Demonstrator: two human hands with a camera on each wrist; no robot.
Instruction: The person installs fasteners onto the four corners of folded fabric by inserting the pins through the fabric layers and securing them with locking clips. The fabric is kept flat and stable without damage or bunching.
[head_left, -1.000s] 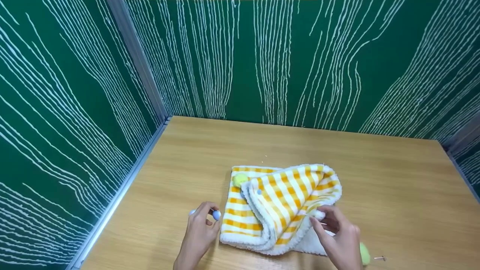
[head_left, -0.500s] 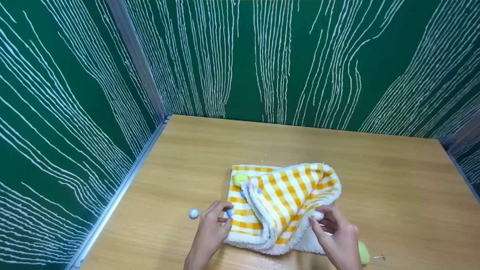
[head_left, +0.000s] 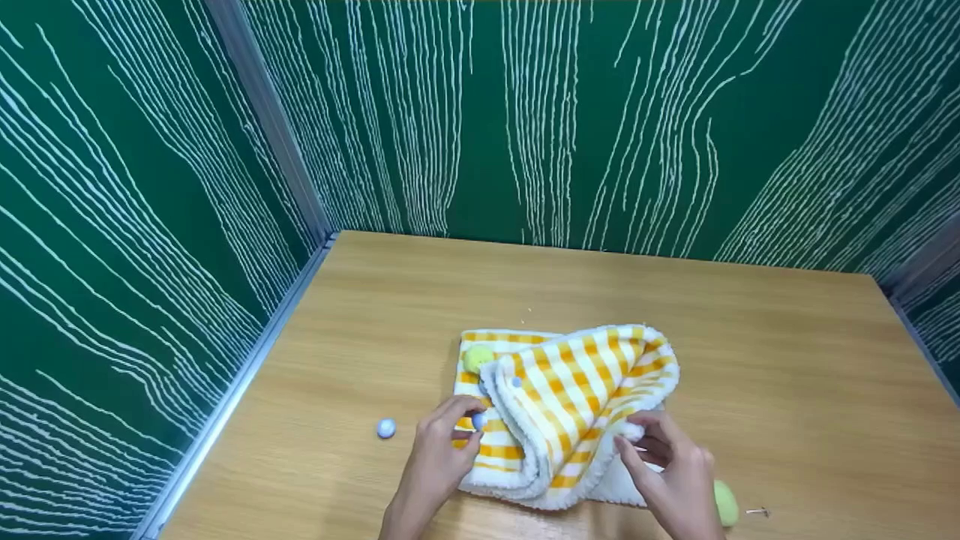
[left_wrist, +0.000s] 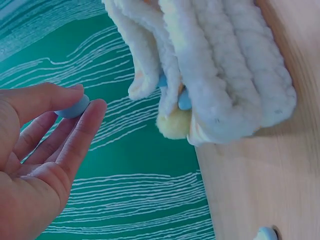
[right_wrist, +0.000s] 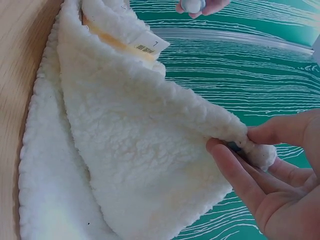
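A yellow-and-white checked fleece cloth (head_left: 570,375) with a fluffy white lining lies folded on the table, one corner turned over. My left hand (head_left: 442,442) pinches a small blue round cap (left_wrist: 75,107) between thumb and fingers, near the cloth's left side. At the lower right, my right hand (head_left: 671,465) pinches the cloth's fluffy edge. Up close in the right wrist view, a small blue piece (right_wrist: 233,146) shows between those fingers, mostly hidden. Another blue dot (head_left: 516,382) sits on the turned-over flap. A fuzzy yellow-green ball (head_left: 478,358) rests at the cloth's upper left.
One more blue-and-white cap (head_left: 385,428) lies on the table left of my left hand. Beside my right wrist are a second yellow-green ball (head_left: 725,504) and a small metal pin (head_left: 758,511). Green walls with white lines (head_left: 540,150) enclose the wooden table (head_left: 787,375).
My left hand has moved right with the blue cap, from beside the cloth to its left part. The cap left on the table now shows fully. My right hand keeps its place at the edge.
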